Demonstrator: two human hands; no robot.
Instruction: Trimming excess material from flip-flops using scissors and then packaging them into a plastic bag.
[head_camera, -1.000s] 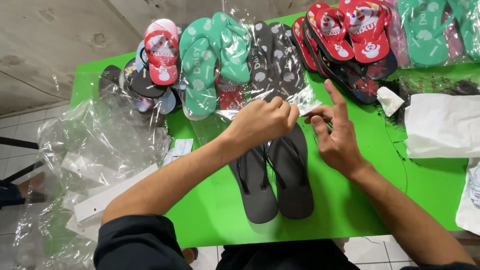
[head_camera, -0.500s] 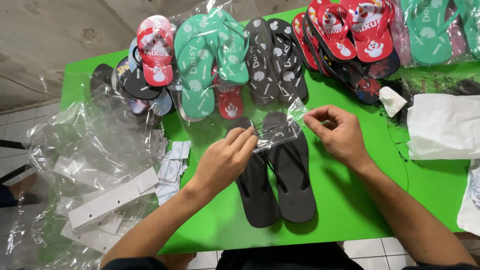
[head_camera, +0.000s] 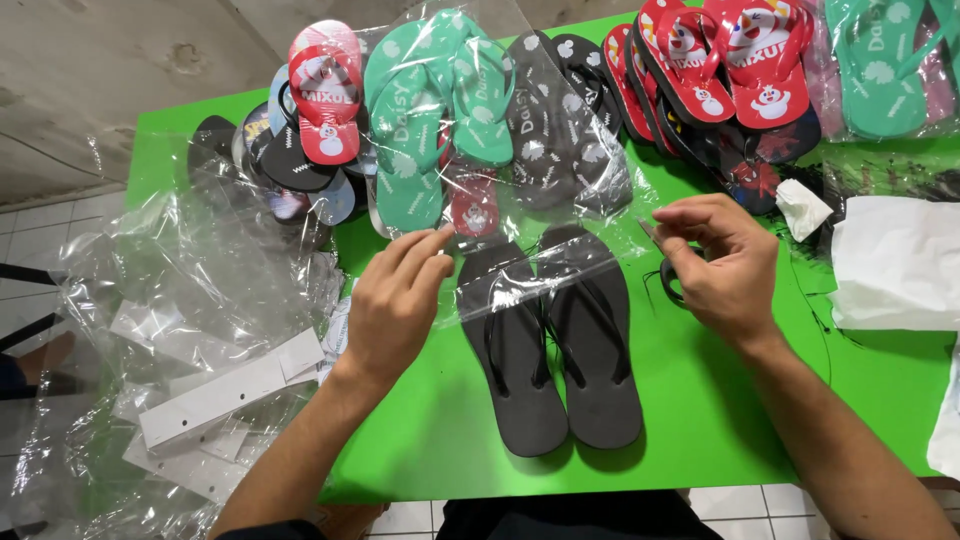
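Compared with half a second ago, our left hand (head_camera: 395, 300) has moved a little up and to the left, and the clear plastic bag (head_camera: 545, 265) is now pulled wider over the toes of the pair of black flip-flops (head_camera: 550, 345). Our left fingers are nearly together, pinching the bag's left edge. Our right hand (head_camera: 722, 265) stays at the bag's right corner, its fingers curled and closed on that corner. The black flip-flops lie side by side on the green surface (head_camera: 700, 410), between both hands, heels toward us.

Behind them, teal flip-flops (head_camera: 430, 110) in clear wrapping and dark patterned flip-flops (head_camera: 560, 110) lie packed, and they overlap the far edge of the bag. Red flip-flops with a white cartoon figure (head_camera: 725, 60) are at the back right, and one more red pair (head_camera: 325, 95) at the back left. White paper (head_camera: 895, 265) is at the right. On the left, a heap of empty clear bags (head_camera: 190, 290) with long white card strips (head_camera: 225, 390) hangs over the surface edge.
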